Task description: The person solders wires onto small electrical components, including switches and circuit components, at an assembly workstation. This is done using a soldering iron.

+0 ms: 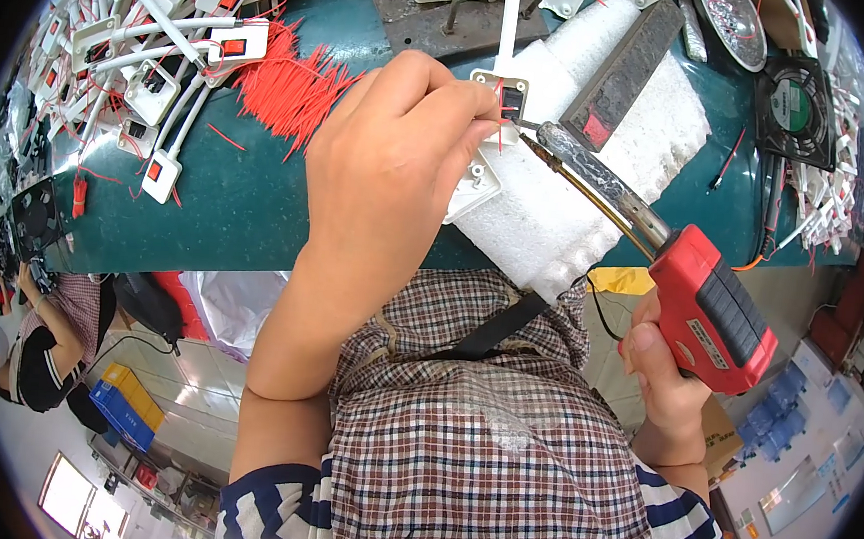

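"Where is the white housing being worked on?"

"By the foam's left edge: a red wire is being pinched by the left hand; the soldering gun is being gripped by the right hand, ideally steadily."

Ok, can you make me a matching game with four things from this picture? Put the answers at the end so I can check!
Things:
1. Soldering gun
2. Cooling fan
3. Short wires
4. Foam sheet

Clues:
A. white, under a dark bar
B. red, heaped on the green tabletop
C. gripped by the right hand
D. black, with a green centre

Right pairs: 1-C, 2-D, 3-B, 4-A
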